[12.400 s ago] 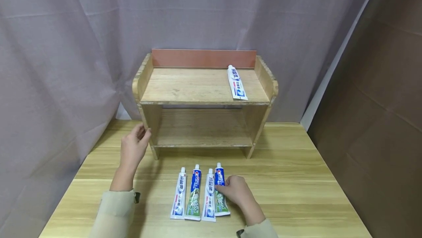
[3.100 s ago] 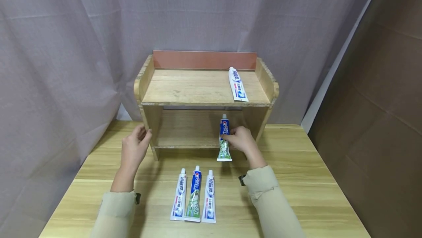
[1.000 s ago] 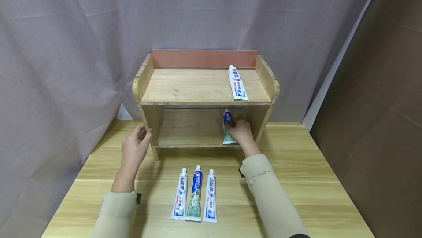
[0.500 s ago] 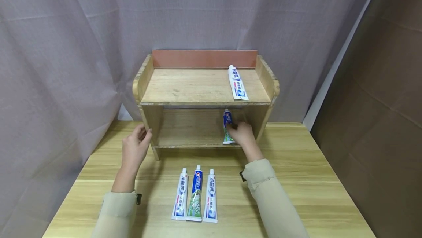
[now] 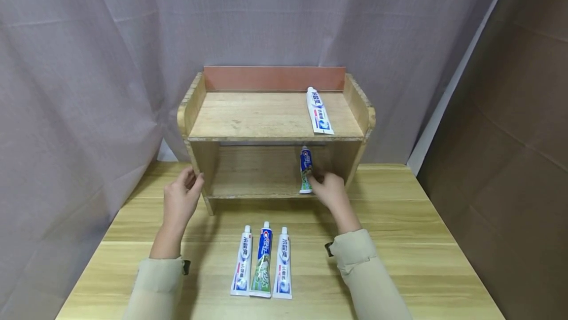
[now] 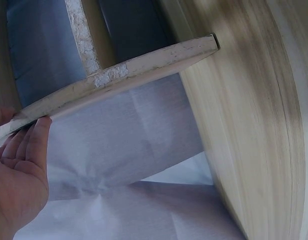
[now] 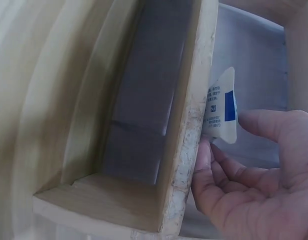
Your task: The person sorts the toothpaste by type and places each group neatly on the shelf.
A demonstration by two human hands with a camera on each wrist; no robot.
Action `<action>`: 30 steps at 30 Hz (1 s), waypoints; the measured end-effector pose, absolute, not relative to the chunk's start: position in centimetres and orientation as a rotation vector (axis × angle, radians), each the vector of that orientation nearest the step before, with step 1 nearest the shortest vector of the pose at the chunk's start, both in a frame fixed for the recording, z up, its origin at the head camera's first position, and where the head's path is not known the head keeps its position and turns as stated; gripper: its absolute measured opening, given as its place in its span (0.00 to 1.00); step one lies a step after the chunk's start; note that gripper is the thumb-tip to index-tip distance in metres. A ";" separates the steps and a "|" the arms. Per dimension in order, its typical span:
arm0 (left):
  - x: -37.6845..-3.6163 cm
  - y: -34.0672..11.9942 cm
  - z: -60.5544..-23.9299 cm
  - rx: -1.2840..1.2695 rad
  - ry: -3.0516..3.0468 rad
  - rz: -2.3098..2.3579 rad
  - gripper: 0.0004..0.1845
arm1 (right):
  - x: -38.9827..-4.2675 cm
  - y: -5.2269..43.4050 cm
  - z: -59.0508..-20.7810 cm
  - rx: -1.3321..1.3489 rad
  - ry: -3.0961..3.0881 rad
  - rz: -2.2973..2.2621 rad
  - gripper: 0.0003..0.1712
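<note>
right hand (image 5: 330,189) grip pinching toothpaste tube (image 5: 305,171) on lower shelf | light, squishy, hold mid-body | left hand (image 5: 179,196) relaxed against rack (image 5: 195,127)

In the head view the right hand (image 5: 330,189) covers the lower right edge of the blue-green tube (image 5: 305,171), so contact there is unclear. The right wrist view shows only the tube's crimped end (image 7: 221,107) (the rest hides behind the shelf board (image 7: 186,140)). The left hand (image 6: 16,180) is cut off by the frame's edge. The tubes' lettering is too small to read.
</note>
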State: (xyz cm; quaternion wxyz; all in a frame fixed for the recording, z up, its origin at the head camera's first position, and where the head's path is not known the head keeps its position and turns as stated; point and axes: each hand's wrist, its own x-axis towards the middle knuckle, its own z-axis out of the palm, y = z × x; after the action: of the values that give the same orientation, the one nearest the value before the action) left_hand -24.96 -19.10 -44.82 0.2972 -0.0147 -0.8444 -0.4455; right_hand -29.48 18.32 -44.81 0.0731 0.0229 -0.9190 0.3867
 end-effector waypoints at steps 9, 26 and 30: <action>-24.8 -19.1 -44.7 -0.037 -2.256 -1.166 0.15 | -28.4 18.2 -45.2 0.006 -2.745 1.166 0.29; -24.8 -19.1 -44.8 -0.063 -2.230 -1.174 0.14 | -26.8 18.1 -45.9 -0.034 -2.648 1.229 0.22; -24.9 -19.2 -44.9 -0.064 -2.233 -1.177 0.14 | -26.4 18.2 -46.0 -0.032 -2.629 1.241 0.22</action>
State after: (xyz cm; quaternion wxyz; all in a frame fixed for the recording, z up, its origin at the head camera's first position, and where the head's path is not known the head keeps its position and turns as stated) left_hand -24.85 -19.15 -44.89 0.3037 -0.0242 -0.8426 -0.4441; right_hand -26.38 18.23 -45.99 0.1167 -0.0109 -0.8981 0.4239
